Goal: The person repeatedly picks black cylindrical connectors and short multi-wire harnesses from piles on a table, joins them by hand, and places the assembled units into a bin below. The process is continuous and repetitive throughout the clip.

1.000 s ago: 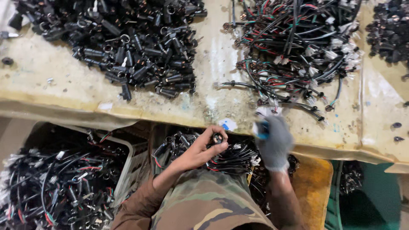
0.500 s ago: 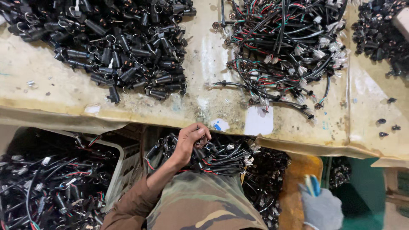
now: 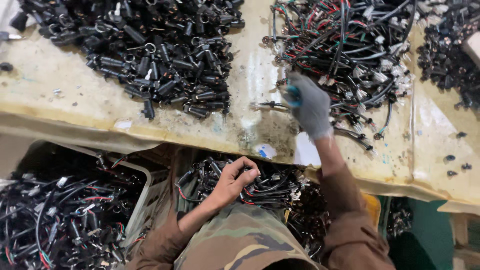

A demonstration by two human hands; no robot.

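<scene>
My right hand (image 3: 310, 106), in a grey glove with blue fingertips, reaches over the worn tabletop (image 3: 65, 107) to the near edge of a tangled pile of wired connectors (image 3: 350, 50), its fingers closed around a black wire end (image 3: 265, 104). My bare left hand (image 3: 235, 180) is low in front of me, resting on a heap of black wired parts (image 3: 260, 187) on my lap, fingers curled around some of them. My brown sleeves and camouflage clothing (image 3: 240, 245) fill the bottom of the view.
A large pile of black cylindrical sockets (image 3: 150, 50) lies on the left of the table. More small black parts (image 3: 450, 50) lie at the far right. A white crate (image 3: 142, 200) of wired assemblies stands at my lower left. A white paper scrap (image 3: 305, 155) lies at the table edge.
My right hand has risen from low at my right side up onto the table, into the wire pile. My left hand stays on the lap heap, shifted slightly down.
</scene>
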